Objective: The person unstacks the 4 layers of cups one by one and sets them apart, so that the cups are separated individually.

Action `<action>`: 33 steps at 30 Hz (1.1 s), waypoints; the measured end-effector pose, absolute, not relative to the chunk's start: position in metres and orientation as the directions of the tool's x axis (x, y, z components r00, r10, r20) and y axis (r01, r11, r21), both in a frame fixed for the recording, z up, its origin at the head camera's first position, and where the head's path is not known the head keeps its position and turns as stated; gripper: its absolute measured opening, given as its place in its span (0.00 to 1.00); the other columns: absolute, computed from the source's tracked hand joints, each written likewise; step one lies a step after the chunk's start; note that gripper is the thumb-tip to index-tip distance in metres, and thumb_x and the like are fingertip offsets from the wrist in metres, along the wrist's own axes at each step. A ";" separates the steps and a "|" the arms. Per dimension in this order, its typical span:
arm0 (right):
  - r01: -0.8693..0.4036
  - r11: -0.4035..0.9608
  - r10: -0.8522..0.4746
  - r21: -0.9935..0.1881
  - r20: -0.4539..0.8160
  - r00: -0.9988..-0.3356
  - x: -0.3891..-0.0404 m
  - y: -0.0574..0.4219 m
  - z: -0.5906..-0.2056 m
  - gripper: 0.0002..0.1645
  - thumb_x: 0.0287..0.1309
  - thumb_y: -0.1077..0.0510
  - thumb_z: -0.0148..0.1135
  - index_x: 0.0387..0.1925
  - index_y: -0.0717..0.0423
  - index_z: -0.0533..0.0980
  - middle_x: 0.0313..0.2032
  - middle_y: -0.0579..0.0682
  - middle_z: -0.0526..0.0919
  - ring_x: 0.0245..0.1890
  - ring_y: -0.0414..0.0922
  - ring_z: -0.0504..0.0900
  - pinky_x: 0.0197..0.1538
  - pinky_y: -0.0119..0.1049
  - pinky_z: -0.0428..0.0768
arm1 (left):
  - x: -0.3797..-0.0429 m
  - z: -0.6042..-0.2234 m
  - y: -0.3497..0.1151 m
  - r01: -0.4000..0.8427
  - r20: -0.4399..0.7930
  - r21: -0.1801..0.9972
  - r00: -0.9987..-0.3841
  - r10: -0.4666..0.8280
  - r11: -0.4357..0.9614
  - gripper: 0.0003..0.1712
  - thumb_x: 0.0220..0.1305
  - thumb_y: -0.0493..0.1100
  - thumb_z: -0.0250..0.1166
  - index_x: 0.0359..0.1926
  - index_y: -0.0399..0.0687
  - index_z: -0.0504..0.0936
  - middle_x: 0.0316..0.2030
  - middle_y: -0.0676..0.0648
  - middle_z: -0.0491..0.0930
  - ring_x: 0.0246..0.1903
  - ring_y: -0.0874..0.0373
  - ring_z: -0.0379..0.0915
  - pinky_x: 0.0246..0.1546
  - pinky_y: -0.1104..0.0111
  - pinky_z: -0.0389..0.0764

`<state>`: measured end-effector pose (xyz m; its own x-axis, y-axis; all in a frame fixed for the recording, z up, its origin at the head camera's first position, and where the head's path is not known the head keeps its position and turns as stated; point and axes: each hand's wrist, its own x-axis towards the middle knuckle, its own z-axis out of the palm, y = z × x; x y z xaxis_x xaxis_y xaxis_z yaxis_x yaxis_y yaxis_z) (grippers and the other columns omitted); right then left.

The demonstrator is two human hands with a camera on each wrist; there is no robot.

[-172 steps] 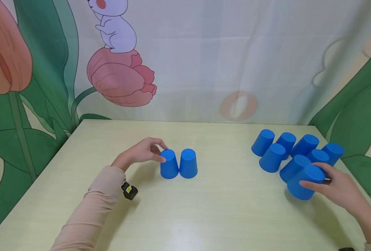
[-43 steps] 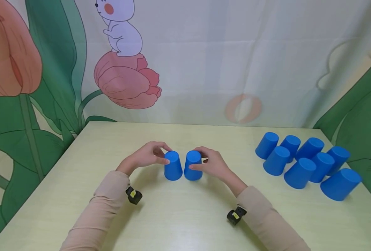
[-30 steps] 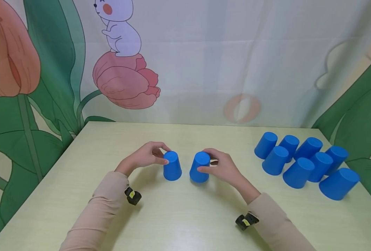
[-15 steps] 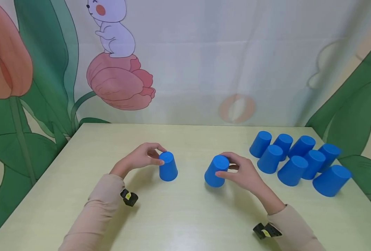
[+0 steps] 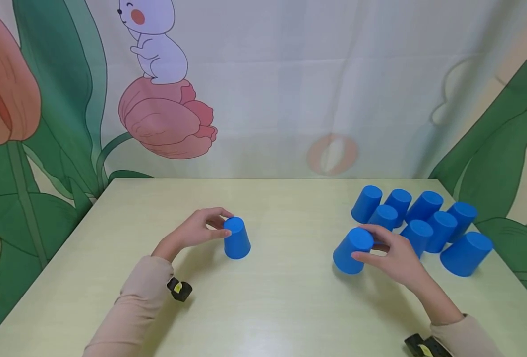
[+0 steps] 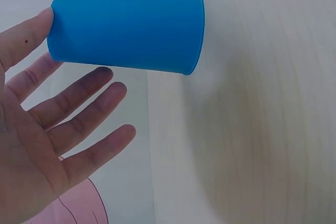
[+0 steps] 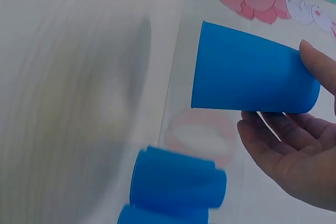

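On the middle-left of the table, my left hand (image 5: 199,229) pinches the top of an upside-down blue cup (image 5: 237,239) between thumb and index finger. In the left wrist view the other fingers (image 6: 84,121) are spread apart from that cup (image 6: 126,29). My right hand (image 5: 397,257) grips a second upside-down blue cup (image 5: 350,254) near its base. That cup (image 7: 249,72) is slightly tilted, and a shadow beneath suggests it is just off the table. Several more blue cups (image 5: 466,254) stand upside down behind and beside my right hand, a few partly hidden by it.
The pale wooden table (image 5: 267,307) ends at a back edge against a printed curtain (image 5: 263,99) with flowers and a rabbit. Grouped cups (image 5: 426,206) stand close together near the table's right edge. A black wrist camera (image 5: 179,289) hangs below my left wrist.
My right hand has carried its cup away from the one at my left hand, rightward and nearer the grouped cups. Earlier it had set down another cup there. My left hand stays on its cup.
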<state>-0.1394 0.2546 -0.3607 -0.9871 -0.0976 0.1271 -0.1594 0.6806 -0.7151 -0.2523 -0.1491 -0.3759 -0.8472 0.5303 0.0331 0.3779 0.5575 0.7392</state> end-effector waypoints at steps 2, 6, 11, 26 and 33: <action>-0.144 0.695 -0.081 -0.705 0.122 -0.989 -0.136 0.267 -0.361 0.39 0.50 0.46 0.65 0.59 0.61 0.65 0.53 0.65 0.72 0.48 0.62 0.74 0.44 0.53 0.76 | -0.252 -0.376 -0.149 0.382 0.036 0.737 -0.846 0.532 0.558 0.23 0.56 0.45 0.65 0.53 0.46 0.74 0.43 0.45 0.78 0.44 0.49 0.74 0.44 0.57 0.75; -0.104 0.714 -0.051 -0.692 0.097 -0.994 -0.129 0.288 -0.360 0.41 0.51 0.45 0.64 0.61 0.62 0.62 0.54 0.67 0.69 0.49 0.65 0.73 0.45 0.55 0.75 | -0.250 -0.377 -0.150 0.391 0.041 0.734 -0.841 0.539 0.555 0.23 0.57 0.46 0.65 0.53 0.45 0.73 0.44 0.44 0.78 0.44 0.49 0.73 0.43 0.58 0.76; -0.020 0.737 0.016 -0.675 0.048 -0.999 -0.119 0.314 -0.359 0.43 0.53 0.44 0.62 0.63 0.64 0.59 0.56 0.70 0.65 0.50 0.68 0.70 0.43 0.56 0.75 | -0.250 -0.377 -0.150 0.404 0.051 0.728 -0.838 0.543 0.554 0.23 0.57 0.46 0.64 0.54 0.45 0.73 0.45 0.44 0.77 0.44 0.49 0.73 0.42 0.58 0.76; 0.160 0.790 0.228 -0.592 0.041 -0.973 -0.103 0.368 -0.368 0.46 0.54 0.39 0.58 0.59 0.71 0.59 0.53 0.76 0.63 0.48 0.72 0.67 0.42 0.62 0.70 | -0.250 -0.380 -0.149 0.396 0.049 0.721 -0.848 0.528 0.569 0.29 0.53 0.49 0.68 0.54 0.46 0.71 0.44 0.45 0.78 0.44 0.50 0.73 0.41 0.56 0.74; 0.215 0.804 0.267 -0.554 0.014 -0.963 -0.112 0.394 -0.390 0.51 0.50 0.34 0.58 0.59 0.72 0.58 0.54 0.77 0.62 0.50 0.72 0.66 0.42 0.61 0.71 | -0.251 -0.382 -0.145 0.410 0.062 0.718 -0.842 0.536 0.562 0.28 0.52 0.49 0.69 0.53 0.45 0.73 0.45 0.46 0.77 0.45 0.50 0.72 0.45 0.53 0.73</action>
